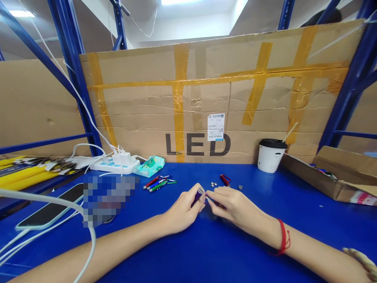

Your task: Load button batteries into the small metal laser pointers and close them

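A small purple keychain flashlight is pinched between the fingers of the left hand, near the middle of the blue tabletop. The right hand is brought up against it, its fingertips closed on a tiny part at the flashlight's silver end; what that part is cannot be told. A red string bracelet is worn on the right wrist.

Just beyond the hands, a few button cell batteries and a red flashlight are laid on the tabletop. Further left, a bundle of red, blue and green flashlights is seen, with a wipes packet and a white power strip toward the back edge. A smartphone is laid near the left edge. A lidded paper cup is stood against the taped cardboard panel, beside an open cardboard box at the right.
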The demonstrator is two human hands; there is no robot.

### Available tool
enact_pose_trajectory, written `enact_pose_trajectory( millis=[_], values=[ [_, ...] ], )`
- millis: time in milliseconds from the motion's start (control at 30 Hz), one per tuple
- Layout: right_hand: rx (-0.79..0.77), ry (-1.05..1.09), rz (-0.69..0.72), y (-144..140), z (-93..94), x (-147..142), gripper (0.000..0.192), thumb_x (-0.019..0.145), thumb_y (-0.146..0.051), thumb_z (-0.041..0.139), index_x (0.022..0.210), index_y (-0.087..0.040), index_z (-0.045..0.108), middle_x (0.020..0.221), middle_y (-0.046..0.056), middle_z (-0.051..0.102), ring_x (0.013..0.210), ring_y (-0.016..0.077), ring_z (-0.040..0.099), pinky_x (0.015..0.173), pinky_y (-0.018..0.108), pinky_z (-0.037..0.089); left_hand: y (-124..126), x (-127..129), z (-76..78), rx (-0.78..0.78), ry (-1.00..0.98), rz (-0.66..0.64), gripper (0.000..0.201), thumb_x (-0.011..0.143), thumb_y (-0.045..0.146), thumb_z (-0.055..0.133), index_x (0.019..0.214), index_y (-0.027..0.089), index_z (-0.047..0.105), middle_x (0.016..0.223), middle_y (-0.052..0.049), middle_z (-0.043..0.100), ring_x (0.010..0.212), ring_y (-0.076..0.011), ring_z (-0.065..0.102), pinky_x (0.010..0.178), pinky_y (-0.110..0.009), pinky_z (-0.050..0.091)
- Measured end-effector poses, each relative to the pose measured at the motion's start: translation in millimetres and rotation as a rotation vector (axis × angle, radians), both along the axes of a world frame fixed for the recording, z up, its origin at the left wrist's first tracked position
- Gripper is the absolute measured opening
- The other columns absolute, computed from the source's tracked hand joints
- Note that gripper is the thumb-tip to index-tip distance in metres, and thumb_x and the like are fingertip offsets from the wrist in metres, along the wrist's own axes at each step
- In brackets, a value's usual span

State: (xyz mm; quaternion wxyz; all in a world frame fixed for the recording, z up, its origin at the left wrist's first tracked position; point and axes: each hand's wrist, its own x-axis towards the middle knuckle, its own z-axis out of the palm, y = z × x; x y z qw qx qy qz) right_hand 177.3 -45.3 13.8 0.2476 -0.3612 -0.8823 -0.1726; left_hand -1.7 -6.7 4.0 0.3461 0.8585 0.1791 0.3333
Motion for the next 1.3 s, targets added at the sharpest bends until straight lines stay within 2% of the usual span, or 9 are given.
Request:
enact_pose_trajectory(
  millis=[133,333,467,667,867,967,1133,1300],
  values=[
    [0.024,0.050,0.001,1.6,2.5,5.9,0.027,0.092,-0.023,0.035,0.085,-0.013,0.058,0.065,0.004,0.054,0.059,0.0143,0.049,0.057,0.026,0.039,-1.8,-0.9,1.8,-0.001,0.030,0.086,0.021,0.090,0.036,0.036,0.079,0.018,0.035,0.064,0.005,0.039,0.057,-0.0096,0.034,0.056,-0.022,0.030],
    [0.084,0.234,-0.086,1.8,10.6,10.1,0.029,0.093,-0.026,0.033,0.090,-0.014,0.060,0.070,0.005,0.059,0.061,0.0127,0.053,0.061,0.025,0.044,-5.8,-2.4,4.6,0.038,0.131,0.082,0.023,0.094,0.036,0.018,0.094,0.019,0.034,0.068,0.003,0.043,0.062,-0.0122,0.040,0.066,-0.025,0.034],
    [0.076,0.234,-0.032,-0.2,7.7,5.7,0.029,0.094,-0.027,0.034,0.093,-0.013,0.060,0.075,0.006,0.062,0.063,0.0129,0.055,0.063,0.025,0.045,-7.7,-0.8,4.8,0.094,0.210,0.100,0.015,0.093,0.032,0.026,0.095,0.020,0.035,0.071,0.001,0.045,0.063,-0.0133,0.043,0.063,-0.025,0.034],
    [0.036,0.233,-0.003,-2.2,6.6,2.4,0.028,0.093,-0.027,0.036,0.092,-0.012,0.060,0.075,0.007,0.062,0.064,0.0134,0.056,0.061,0.024,0.044,-7.8,0.6,4.4,0.079,0.142,0.110,0.012,0.092,0.030,0.030,0.097,0.020,0.036,0.069,0.002,0.048,0.062,-0.0132,0.047,0.059,-0.023,0.033],
    [-0.029,0.255,-0.020,-0.9,5.8,2.3,0.029,0.093,-0.027,0.035,0.092,-0.012,0.060,0.076,0.007,0.062,0.065,0.0135,0.056,0.062,0.024,0.045,-6.8,2.2,2.6,0.104,0.131,0.174,0.012,0.092,0.030,0.034,0.096,0.020,0.038,0.066,0.003,0.049,0.059,-0.0125,0.047,0.056,-0.022,0.031],
    [-0.083,0.272,-0.036,-2.1,5.6,0.3,0.028,0.093,-0.027,0.035,0.090,-0.013,0.059,0.076,0.007,0.062,0.066,0.0138,0.056,0.063,0.024,0.045,-6.8,2.8,1.4,0.117,0.135,0.215,0.012,0.091,0.031,0.037,0.095,0.019,0.039,0.062,0.005,0.047,0.053,-0.0110,0.044,0.053,-0.021,0.028],
    [-0.195,0.302,-0.084,-5.8,7.6,-3.5,0.025,0.092,-0.024,0.037,0.083,-0.015,0.059,0.071,0.004,0.060,0.062,0.0129,0.054,0.060,0.024,0.044,-4.5,2.7,-0.9,0.047,0.107,0.247,0.018,0.091,0.035,0.034,0.093,0.019,0.041,0.052,0.007,0.042,0.044,-0.0088,0.034,0.047,-0.020,0.024],
    [-0.242,0.270,-0.093,-2.3,4.6,1.3,0.025,0.092,-0.029,0.039,0.087,-0.016,0.059,0.075,0.004,0.061,0.067,0.0145,0.057,0.065,0.026,0.046,-0.6,3.2,-0.8,0.034,0.119,0.276,0.019,0.091,0.036,0.035,0.099,0.020,0.041,0.055,0.006,0.049,0.050,-0.0105,0.045,0.052,-0.020,0.032]
  ],
)
